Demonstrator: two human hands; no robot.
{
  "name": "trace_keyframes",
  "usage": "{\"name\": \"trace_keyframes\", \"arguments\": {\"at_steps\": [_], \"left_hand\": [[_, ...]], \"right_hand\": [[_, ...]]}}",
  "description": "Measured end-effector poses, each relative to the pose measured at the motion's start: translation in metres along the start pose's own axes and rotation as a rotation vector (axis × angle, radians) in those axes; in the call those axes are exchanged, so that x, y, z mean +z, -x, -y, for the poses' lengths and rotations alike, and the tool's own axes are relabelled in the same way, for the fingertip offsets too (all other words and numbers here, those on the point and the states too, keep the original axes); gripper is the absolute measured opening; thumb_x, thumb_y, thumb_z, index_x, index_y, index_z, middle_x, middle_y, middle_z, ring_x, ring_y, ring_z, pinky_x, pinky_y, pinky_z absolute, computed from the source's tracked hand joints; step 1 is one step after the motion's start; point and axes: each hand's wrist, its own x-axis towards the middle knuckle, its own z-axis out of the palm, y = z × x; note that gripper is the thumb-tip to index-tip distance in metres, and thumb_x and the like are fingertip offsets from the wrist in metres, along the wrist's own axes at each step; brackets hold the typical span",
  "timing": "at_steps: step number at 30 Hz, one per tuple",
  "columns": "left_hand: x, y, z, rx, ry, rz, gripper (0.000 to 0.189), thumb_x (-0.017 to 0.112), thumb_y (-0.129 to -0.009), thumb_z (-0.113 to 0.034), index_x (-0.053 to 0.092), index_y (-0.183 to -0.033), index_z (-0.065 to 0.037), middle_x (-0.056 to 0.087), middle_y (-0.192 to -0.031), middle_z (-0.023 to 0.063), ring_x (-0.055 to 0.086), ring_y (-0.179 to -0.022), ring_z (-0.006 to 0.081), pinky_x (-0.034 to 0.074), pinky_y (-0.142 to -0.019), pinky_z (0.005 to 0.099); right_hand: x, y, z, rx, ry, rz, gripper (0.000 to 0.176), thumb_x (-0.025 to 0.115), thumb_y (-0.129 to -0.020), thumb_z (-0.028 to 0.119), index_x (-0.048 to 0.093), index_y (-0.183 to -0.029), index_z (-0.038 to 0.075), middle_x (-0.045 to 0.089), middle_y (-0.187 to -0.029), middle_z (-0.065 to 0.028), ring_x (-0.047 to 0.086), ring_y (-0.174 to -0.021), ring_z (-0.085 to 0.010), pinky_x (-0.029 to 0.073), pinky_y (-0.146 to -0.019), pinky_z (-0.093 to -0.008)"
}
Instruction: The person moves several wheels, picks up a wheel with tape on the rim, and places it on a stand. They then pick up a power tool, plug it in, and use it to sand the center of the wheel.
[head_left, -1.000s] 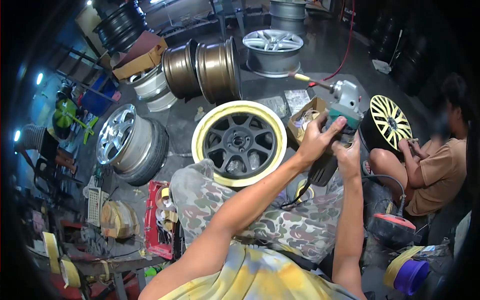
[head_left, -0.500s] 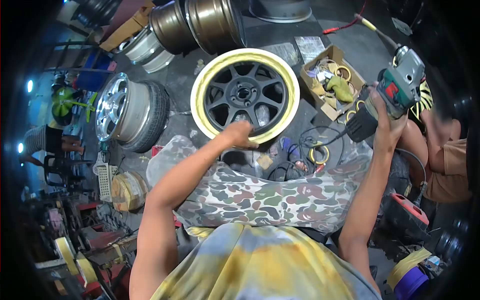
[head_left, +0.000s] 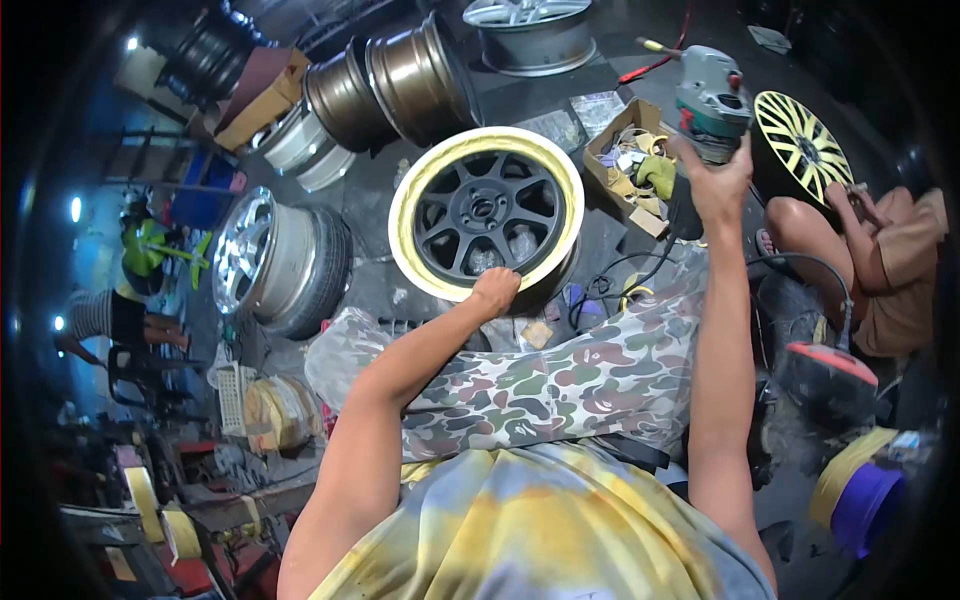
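My left hand (head_left: 495, 291) is closed over the near edge of a black multi-spoke wheel rim (head_left: 483, 208), whose wide lip is covered in yellow tape (head_left: 412, 245). The wheel lies face up beyond my knees. Raised at the right, my right hand (head_left: 718, 185) grips a grey and green hand-held power tool (head_left: 712, 100) by its body. The exact kind of tool is hard to make out, and its working face is hidden. Behind the tool sits a cardboard box (head_left: 628, 190) with tape rolls and scraps, partly covered by my hand.
Bronze barrel rims (head_left: 425, 80) and a silver rim with a tire (head_left: 290, 265) stand at left. At right another person sits by a yellow multi-spoke wheel (head_left: 803, 140). A black cable (head_left: 640, 262) loops across the floor. A purple and yellow roll (head_left: 865, 500) lies lower right.
My right hand has swung the power tool left and away from me, and the tool has turned. My left hand stays on the rim's near edge. The view has shifted slightly.
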Motion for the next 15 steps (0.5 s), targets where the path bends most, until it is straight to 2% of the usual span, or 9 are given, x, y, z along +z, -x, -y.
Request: {"name": "trace_keyframes", "arguments": {"at_steps": [1, 2, 3, 6, 8, 10, 14, 15], "left_hand": [[-0.009, 0.001, 0.006, 0.053, 0.006, 0.076, 0.012, 0.063, -0.082, -0.009, 0.068, -0.092, -0.003, 0.072, -0.091, 0.0224, 0.073, -0.087, 0.0358, 0.058, -0.074, 0.0463], [-0.023, 0.005, 0.010, 0.066, 0.037, 0.065, 0.013, 0.066, -0.081, -0.009, 0.068, -0.093, -0.004, 0.071, -0.089, 0.0223, 0.072, -0.087, 0.0380, 0.058, -0.075, 0.0487], [-0.038, 0.010, 0.018, 0.118, 0.034, 0.066, 0.015, 0.069, -0.079, -0.010, 0.068, -0.093, -0.005, 0.071, -0.089, 0.0217, 0.072, -0.087, 0.0387, 0.057, -0.076, 0.0488], [-0.139, 0.039, 0.040, 0.289, 0.046, 0.157, 0.022, 0.076, -0.073, -0.012, 0.068, -0.093, -0.005, 0.071, -0.087, 0.0194, 0.070, -0.087, 0.0386, 0.057, -0.080, 0.0478], [-0.205, 0.053, 0.050, 0.348, 0.068, 0.147, 0.025, 0.078, -0.072, -0.015, 0.069, -0.093, -0.005, 0.072, -0.087, 0.0171, 0.070, -0.087, 0.0371, 0.055, -0.079, 0.0463], [-0.250, 0.053, 0.069, 0.354, 0.169, 0.241, 0.022, 0.078, -0.075, -0.016, 0.071, -0.093, -0.005, 0.071, -0.089, 0.0154, 0.069, -0.086, 0.0364, 0.054, -0.075, 0.0458], [-0.264, 0.079, 0.083, 0.268, 0.381, 0.150, 0.020, 0.077, -0.079, -0.019, 0.072, -0.093, -0.005, 0.068, -0.092, 0.0135, 0.067, -0.090, 0.0341, 0.051, -0.077, 0.0435], [-0.254, 0.087, 0.081, 0.206, 0.394, 0.003, 0.024, 0.078, -0.079, -0.024, 0.074, -0.095, -0.007, 0.069, -0.093, 0.0112, 0.066, -0.095, 0.0318, 0.051, -0.080, 0.0417]], "right_hand": [[-0.003, 0.003, 0.002, 0.024, 0.046, -0.015, 0.058, 0.088, -0.072, 0.015, 0.058, -0.119, 0.000, 0.072, -0.103, -0.0106, 0.070, -0.090, -0.0178, 0.054, -0.083, -0.0329], [-0.008, 0.005, 0.000, 0.029, 0.074, -0.019, 0.057, 0.087, -0.072, 0.018, 0.058, -0.118, 0.000, 0.072, -0.104, -0.0114, 0.070, -0.090, -0.0189, 0.054, -0.084, -0.0336], [-0.014, 0.008, 0.000, 0.018, 0.112, -0.028, 0.057, 0.087, -0.072, 0.018, 0.058, -0.117, 0.000, 0.072, -0.104, -0.0116, 0.070, -0.091, -0.0191, 0.054, -0.084, -0.0339], [-0.021, 0.012, 0.000, 0.005, 0.179, -0.057, 0.057, 0.088, -0.071, 0.018, 0.058, -0.116, 0.001, 0.072, -0.104, -0.0115, 0.070, -0.091, -0.0191, 0.054, -0.084, -0.0340], [-0.024, 0.012, 0.002, -0.001, 0.221, -0.055, 0.057, 0.088, -0.071, 0.018, 0.058, -0.117, 0.001, 0.072, -0.104, -0.0113, 0.070, -0.091, -0.0188, 0.054, -0.084, -0.0337], [-0.022, 0.012, 0.001, 0.065, 0.135, -0.082, 0.057, 0.088, -0.072, 0.018, 0.059, -0.117, 0.001, 0.072, -0.104, -0.0101, 0.070, -0.091, -0.0176, 0.054, -0.084, -0.0327], [-0.019, 0.010, -0.002, 0.127, 0.112, -0.060, 0.053, 0.087, -0.075, 0.013, 0.059, -0.119, 0.001, 0.072, -0.104, -0.0086, 0.069, -0.089, -0.0160, 0.053, -0.084, -0.0310], [-0.018, 0.010, -0.006, 0.134, 0.098, -0.074, 0.053, 0.086, -0.076, 0.012, 0.059, -0.120, 0.001, 0.071, -0.104, -0.0084, 0.068, -0.090, -0.0156, 0.053, -0.084, -0.0307]]}}
